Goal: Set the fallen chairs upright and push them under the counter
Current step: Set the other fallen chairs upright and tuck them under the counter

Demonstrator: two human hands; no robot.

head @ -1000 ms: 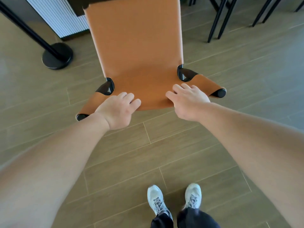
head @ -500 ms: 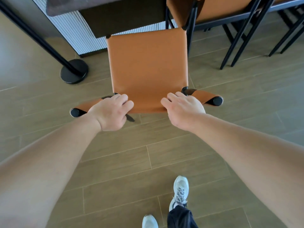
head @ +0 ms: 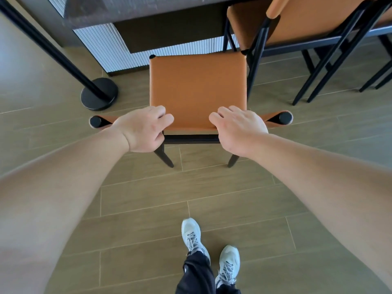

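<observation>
An orange leather chair [head: 197, 85] with a black frame stands upright in front of me, its seat facing the counter [head: 127, 9]. The seat's far edge lies close to the counter's white ribbed panel [head: 118, 52]. My left hand [head: 142, 130] grips the top of the chair's backrest on the left, fingers curled over it. At the right side of the same backrest, my right hand [head: 237, 128] grips in the same way. Two black rear legs show below my hands.
A second orange chair [head: 297, 22] stands at the counter right beside this one, its black legs spreading over the floor on the right. A black stanchion with a round base [head: 99, 94] stands to the left. My feet are on the wood-look floor behind the chair.
The chair has moved away from me toward the counter and now sits level, with its rear legs visible. Both hands kept their hold on the backrest. I stepped forward.
</observation>
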